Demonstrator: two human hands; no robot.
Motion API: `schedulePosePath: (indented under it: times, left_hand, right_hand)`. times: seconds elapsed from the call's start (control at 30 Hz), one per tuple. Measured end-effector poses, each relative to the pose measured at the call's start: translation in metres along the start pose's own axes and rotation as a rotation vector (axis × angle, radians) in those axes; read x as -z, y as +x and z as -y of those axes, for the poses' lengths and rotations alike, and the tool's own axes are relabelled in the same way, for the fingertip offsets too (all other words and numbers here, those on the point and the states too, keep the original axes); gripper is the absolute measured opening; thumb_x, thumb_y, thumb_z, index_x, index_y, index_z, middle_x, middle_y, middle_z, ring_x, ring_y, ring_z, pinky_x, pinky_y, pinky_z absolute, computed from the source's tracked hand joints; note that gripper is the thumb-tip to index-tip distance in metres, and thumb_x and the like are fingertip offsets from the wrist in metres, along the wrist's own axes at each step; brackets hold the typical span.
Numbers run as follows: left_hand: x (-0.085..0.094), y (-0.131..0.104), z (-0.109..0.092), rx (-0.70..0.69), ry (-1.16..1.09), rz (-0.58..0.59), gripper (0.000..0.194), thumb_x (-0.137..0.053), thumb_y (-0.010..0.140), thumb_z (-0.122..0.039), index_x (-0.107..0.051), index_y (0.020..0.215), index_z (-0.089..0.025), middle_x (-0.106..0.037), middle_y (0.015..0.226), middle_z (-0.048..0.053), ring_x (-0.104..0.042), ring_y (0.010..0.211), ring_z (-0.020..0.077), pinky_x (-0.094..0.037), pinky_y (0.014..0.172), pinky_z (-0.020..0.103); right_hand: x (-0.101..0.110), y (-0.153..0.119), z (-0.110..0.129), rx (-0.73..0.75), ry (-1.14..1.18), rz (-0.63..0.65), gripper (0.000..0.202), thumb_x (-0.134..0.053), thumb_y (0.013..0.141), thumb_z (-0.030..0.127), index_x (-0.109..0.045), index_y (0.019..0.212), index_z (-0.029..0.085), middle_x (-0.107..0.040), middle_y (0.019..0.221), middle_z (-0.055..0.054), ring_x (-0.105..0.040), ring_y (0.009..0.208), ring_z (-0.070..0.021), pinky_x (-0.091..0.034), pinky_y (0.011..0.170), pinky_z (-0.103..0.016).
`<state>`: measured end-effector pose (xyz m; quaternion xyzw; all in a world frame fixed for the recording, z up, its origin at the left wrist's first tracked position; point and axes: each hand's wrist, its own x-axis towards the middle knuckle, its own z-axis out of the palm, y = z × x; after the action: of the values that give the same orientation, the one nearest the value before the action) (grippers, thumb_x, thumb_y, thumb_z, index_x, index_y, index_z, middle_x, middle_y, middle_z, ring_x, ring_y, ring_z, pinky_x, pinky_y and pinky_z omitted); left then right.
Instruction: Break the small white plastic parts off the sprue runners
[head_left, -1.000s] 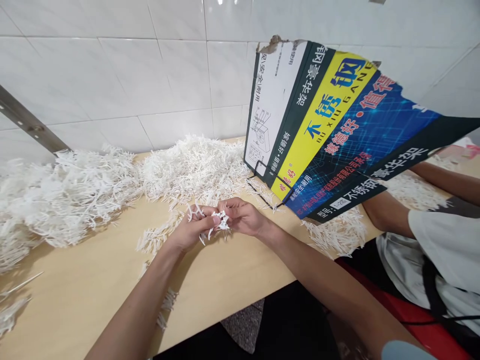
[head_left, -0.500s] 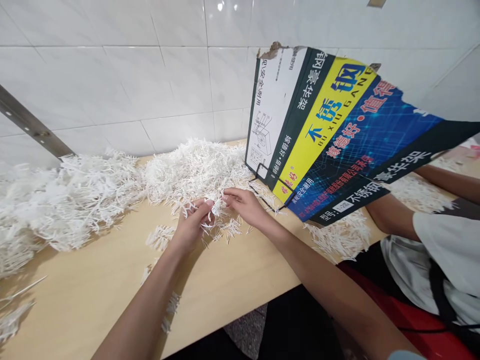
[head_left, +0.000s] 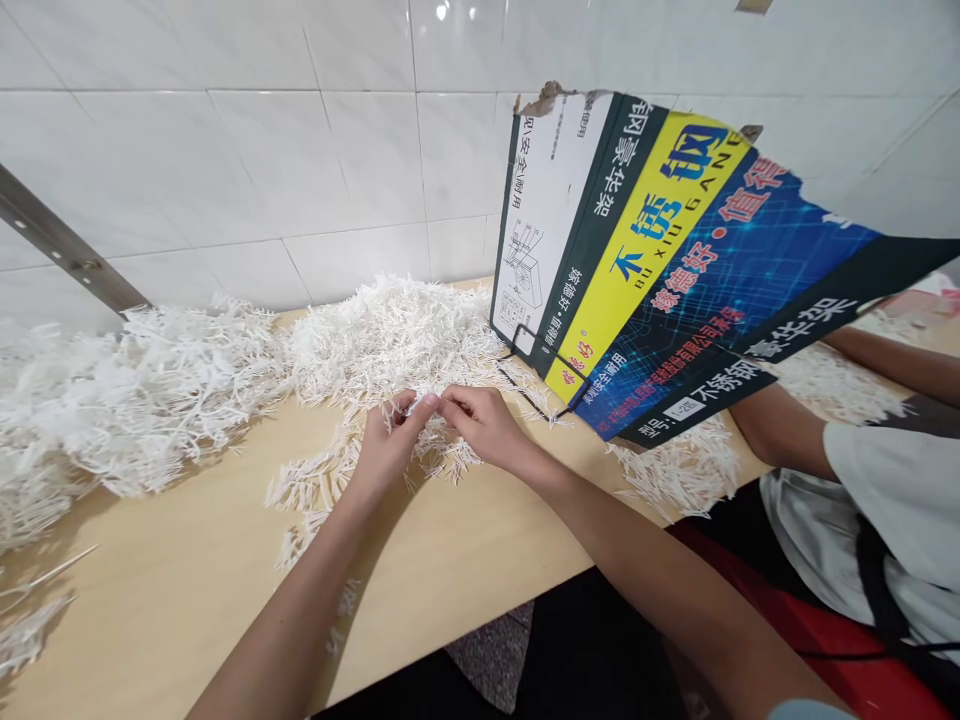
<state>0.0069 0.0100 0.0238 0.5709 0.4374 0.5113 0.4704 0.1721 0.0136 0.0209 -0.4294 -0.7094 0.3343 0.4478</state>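
My left hand (head_left: 390,440) and my right hand (head_left: 480,425) meet fingertip to fingertip over the wooden table (head_left: 187,580), at the near edge of a big pile of small white plastic comb-like pieces (head_left: 375,335). Between the fingers of both hands a small white piece (head_left: 433,402) is pinched. More white pieces (head_left: 442,455) lie scattered on the table just under my hands, and a loose cluster (head_left: 307,485) lies to the left of my left wrist.
A printed cardboard sheet (head_left: 660,260) stands tilted at the right as a divider. Behind it a co-worker's arm (head_left: 780,430) and white shirt (head_left: 892,500) show. More white pieces (head_left: 112,400) heap against the tiled wall (head_left: 225,150). A metal strip (head_left: 60,250) crosses the wall at left.
My hands moved away from me and down toward the pile's edge. The bunch of white pieces that I held a second ago now lies on the table beneath them.
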Motion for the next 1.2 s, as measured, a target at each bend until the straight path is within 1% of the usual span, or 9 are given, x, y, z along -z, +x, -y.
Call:
schedulePosePath:
  times: [0.17, 0.33, 0.43, 0.53, 0.67, 0.8, 0.9, 1.03, 1.2]
  left_hand:
    - [0.001, 0.004, 0.004, 0.095, -0.129, 0.005, 0.045, -0.091, 0.068, -0.038, -0.051, 0.066, -0.018, -0.04, 0.059, -0.007, -0.039, 0.051, 0.0065, -0.029, 0.049, 0.022]
    - [-0.008, 0.0, 0.001, 0.223, -0.413, 0.073, 0.043, -0.091, 0.067, -0.044, -0.058, 0.074, -0.018, -0.053, 0.057, -0.005, -0.052, 0.049, 0.01, -0.042, 0.05, 0.023]
    - [-0.009, -0.002, -0.002, 0.266, -0.503, 0.102, 0.047, -0.093, 0.062, -0.045, -0.057, 0.074, -0.018, -0.054, 0.054, -0.005, -0.052, 0.047, 0.0108, -0.046, 0.048, 0.025]
    - [-0.007, -0.003, -0.003, 0.285, -0.567, 0.087, 0.05, -0.095, 0.06, -0.041, -0.051, 0.067, -0.018, -0.042, 0.049, -0.008, -0.04, 0.043, 0.006, -0.038, 0.043, 0.02]
    - [-0.003, -0.003, 0.0, 0.331, -0.661, 0.161, 0.051, -0.095, 0.061, -0.04, -0.05, 0.065, -0.017, -0.033, 0.048, -0.01, -0.028, 0.042, 0.0029, -0.025, 0.041, 0.017]
    - [0.003, -0.002, 0.001, 0.323, -0.739, 0.159, 0.05, -0.095, 0.059, -0.042, -0.053, 0.071, -0.019, -0.031, 0.052, -0.01, -0.021, 0.042, 0.0029, -0.018, 0.04, 0.02]
    - [0.005, -0.001, -0.001, 0.297, -0.74, 0.109, 0.05, -0.094, 0.06, -0.043, -0.052, 0.072, -0.019, -0.033, 0.056, -0.009, -0.021, 0.043, 0.0032, -0.019, 0.04, 0.022]
    - [0.0, 0.001, -0.004, 0.261, -0.67, 0.003, 0.057, -0.094, 0.064, -0.041, -0.041, 0.066, -0.019, -0.034, 0.056, -0.009, -0.029, 0.046, 0.0036, -0.028, 0.046, 0.021]
    - [-0.003, 0.003, -0.002, 0.183, -0.515, -0.082, 0.049, -0.09, 0.071, -0.039, -0.046, 0.07, -0.019, -0.042, 0.058, -0.008, -0.041, 0.05, 0.0058, -0.034, 0.051, 0.021]
  right_hand:
    - [-0.006, -0.001, -0.002, -0.116, 0.257, 0.013, 0.032, -0.053, 0.095, 0.033, -0.051, 0.065, 0.02, -0.044, 0.055, 0.005, -0.041, 0.055, -0.0107, -0.03, 0.056, -0.025]
    - [-0.021, 0.0, -0.001, -0.331, 0.809, 0.004, 0.03, -0.06, 0.085, 0.034, -0.043, 0.064, 0.021, -0.036, 0.054, 0.008, -0.041, 0.044, -0.0081, -0.031, 0.048, -0.024]
    - [-0.026, -0.001, 0.002, -0.429, 1.045, 0.026, 0.029, -0.067, 0.079, 0.033, -0.044, 0.066, 0.021, -0.036, 0.055, 0.01, -0.041, 0.043, -0.0075, -0.034, 0.047, -0.023]
    - [-0.028, -0.004, 0.002, -0.46, 1.128, 0.059, 0.032, -0.071, 0.078, 0.032, -0.045, 0.064, 0.02, -0.036, 0.052, 0.01, -0.036, 0.04, -0.0059, -0.033, 0.044, -0.022]
    - [-0.025, -0.007, -0.001, -0.431, 1.177, 0.133, 0.035, -0.068, 0.083, 0.032, -0.044, 0.06, 0.02, -0.034, 0.047, 0.01, -0.027, 0.038, -0.005, -0.031, 0.041, -0.021]
    - [-0.012, -0.002, 0.0, -0.44, 1.276, 0.138, 0.037, -0.064, 0.081, 0.029, -0.037, 0.057, 0.022, -0.026, 0.047, 0.011, -0.021, 0.039, -0.0055, -0.041, 0.044, -0.023]
    - [-0.006, 0.004, -0.004, -0.416, 1.179, 0.001, 0.034, -0.068, 0.081, 0.033, -0.043, 0.06, 0.021, -0.033, 0.051, 0.01, -0.03, 0.042, -0.0062, -0.051, 0.053, -0.026]
    - [-0.015, 0.006, -0.014, -0.332, 0.692, -0.067, 0.033, -0.082, 0.076, 0.044, -0.065, 0.082, 0.016, -0.06, 0.066, 0.003, -0.054, 0.051, -0.0108, -0.049, 0.053, -0.026]
    - [-0.014, 0.002, -0.017, -0.188, 0.331, -0.148, 0.036, -0.057, 0.097, 0.049, -0.073, 0.092, 0.017, -0.069, 0.078, -0.003, -0.057, 0.055, -0.0106, -0.045, 0.054, -0.024]
